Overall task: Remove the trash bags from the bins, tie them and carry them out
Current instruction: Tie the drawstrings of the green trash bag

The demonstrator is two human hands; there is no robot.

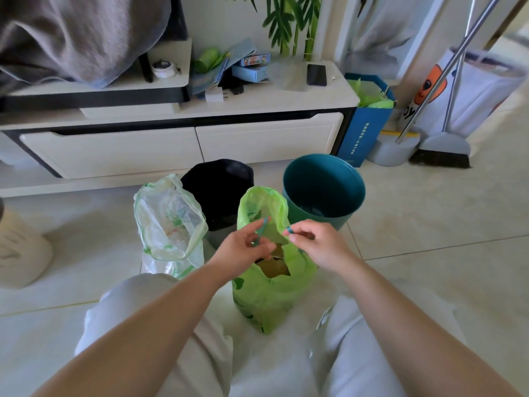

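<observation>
Both grips pinch the teal drawstring of the green trash bag (269,293): my left hand (243,250) holds one loop, my right hand (315,247) the other end, above the bag's open mouth; the bag stands on the floor (429,224) between my knees; a clear trash bag (169,224) stands just left, untied; behind them a black bin (220,190) and a teal bin (323,190).

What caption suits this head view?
Both hands, left and right, pull teal drawstrings on an open green trash bag before an empty teal bin.
</observation>
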